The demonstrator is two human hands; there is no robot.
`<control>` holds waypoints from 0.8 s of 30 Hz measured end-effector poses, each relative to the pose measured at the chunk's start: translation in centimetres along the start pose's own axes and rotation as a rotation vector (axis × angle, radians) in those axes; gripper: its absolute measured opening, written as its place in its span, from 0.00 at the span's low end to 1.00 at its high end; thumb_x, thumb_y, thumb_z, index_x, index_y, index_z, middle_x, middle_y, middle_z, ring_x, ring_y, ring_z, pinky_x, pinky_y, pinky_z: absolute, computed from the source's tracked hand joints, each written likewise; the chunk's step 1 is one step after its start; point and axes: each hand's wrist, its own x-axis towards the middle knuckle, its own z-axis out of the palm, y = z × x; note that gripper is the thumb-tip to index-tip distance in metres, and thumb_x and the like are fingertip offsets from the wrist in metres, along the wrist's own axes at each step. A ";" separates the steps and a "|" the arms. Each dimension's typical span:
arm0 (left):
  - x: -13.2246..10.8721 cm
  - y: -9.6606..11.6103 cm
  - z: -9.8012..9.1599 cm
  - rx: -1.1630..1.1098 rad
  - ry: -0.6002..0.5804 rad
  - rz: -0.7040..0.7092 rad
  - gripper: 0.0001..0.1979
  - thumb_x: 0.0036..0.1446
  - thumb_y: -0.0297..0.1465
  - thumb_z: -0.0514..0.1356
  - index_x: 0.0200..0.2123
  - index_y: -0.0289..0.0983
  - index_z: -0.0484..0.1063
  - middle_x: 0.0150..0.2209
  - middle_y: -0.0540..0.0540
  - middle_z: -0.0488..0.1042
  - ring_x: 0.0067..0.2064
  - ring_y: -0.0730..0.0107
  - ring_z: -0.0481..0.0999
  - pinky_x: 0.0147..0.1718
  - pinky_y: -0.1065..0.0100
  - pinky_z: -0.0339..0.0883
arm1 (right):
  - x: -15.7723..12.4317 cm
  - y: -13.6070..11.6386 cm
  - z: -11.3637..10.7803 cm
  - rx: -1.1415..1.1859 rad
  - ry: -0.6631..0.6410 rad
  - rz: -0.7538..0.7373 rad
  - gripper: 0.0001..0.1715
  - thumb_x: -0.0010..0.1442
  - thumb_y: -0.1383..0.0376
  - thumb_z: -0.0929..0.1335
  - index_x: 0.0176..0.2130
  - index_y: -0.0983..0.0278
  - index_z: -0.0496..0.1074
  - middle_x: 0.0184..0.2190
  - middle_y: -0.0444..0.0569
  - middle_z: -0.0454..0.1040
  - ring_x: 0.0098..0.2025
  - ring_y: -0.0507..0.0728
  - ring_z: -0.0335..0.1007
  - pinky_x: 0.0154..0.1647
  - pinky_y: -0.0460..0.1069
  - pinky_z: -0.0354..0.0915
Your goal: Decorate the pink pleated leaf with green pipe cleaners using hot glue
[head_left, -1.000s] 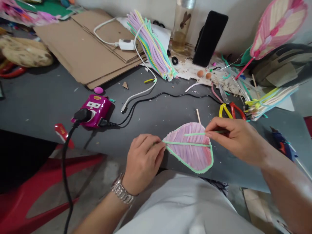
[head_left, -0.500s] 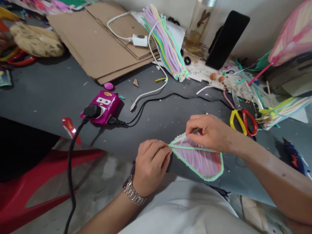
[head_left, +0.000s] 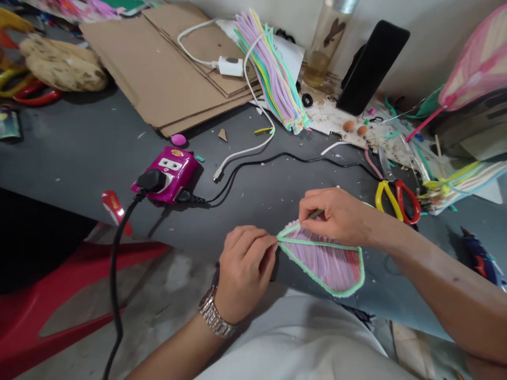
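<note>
A leaf-shaped petal (head_left: 325, 264) of lilac pipe cleaners, reddish toward its wide end, has a mint-green pipe cleaner (head_left: 320, 243) along its middle and more green round its lower edge. My left hand (head_left: 247, 269) pinches the pointed tip, thumb and fingers closed. At the upper edge, my right hand (head_left: 332, 214) grips a green pipe cleaner strip between thumb and forefinger and lies over part of the petal. Beyond that hand lie scissors (head_left: 390, 203) with one yellow and one red handle.
A purple power adapter (head_left: 168, 174) with black cables stands left on the grey table (head_left: 245, 206). Behind are cardboard sheets (head_left: 158, 68), a bundle of pastel pipe cleaners (head_left: 273, 74), a glass bottle (head_left: 325, 47) and a black phone (head_left: 372, 68). A glue gun (head_left: 481, 258) lies right.
My right hand has shifted slightly left along the petal's upper edge. Both hands keep their pinch, and the whole view has moved a little.
</note>
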 end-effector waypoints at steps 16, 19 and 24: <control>0.3 0.1 -0.1 0.022 -0.055 -0.083 0.05 0.62 0.23 0.61 0.39 0.38 0.71 0.38 0.45 0.78 0.43 0.61 0.72 0.45 0.56 0.66 | -0.2 0.5 -0.1 0.044 0.047 -0.019 0.08 0.57 0.69 0.67 0.26 0.64 0.73 0.27 0.41 0.71 0.28 0.48 0.63 0.33 0.47 0.53; 0.4 0.1 -0.2 0.010 -0.092 -0.104 0.05 0.63 0.23 0.61 0.39 0.38 0.73 0.37 0.46 0.78 0.42 0.61 0.72 0.44 0.57 0.65 | -0.3 0.7 -0.1 0.048 0.054 -0.017 0.08 0.57 0.68 0.68 0.26 0.63 0.73 0.27 0.41 0.71 0.28 0.49 0.64 0.33 0.47 0.54; 0.5 0.1 -0.4 0.005 -0.096 -0.097 0.05 0.63 0.23 0.60 0.38 0.39 0.74 0.36 0.46 0.78 0.42 0.62 0.72 0.42 0.59 0.64 | -0.4 0.7 -0.1 0.060 0.046 -0.020 0.08 0.57 0.68 0.67 0.27 0.64 0.73 0.27 0.41 0.71 0.29 0.49 0.64 0.33 0.47 0.54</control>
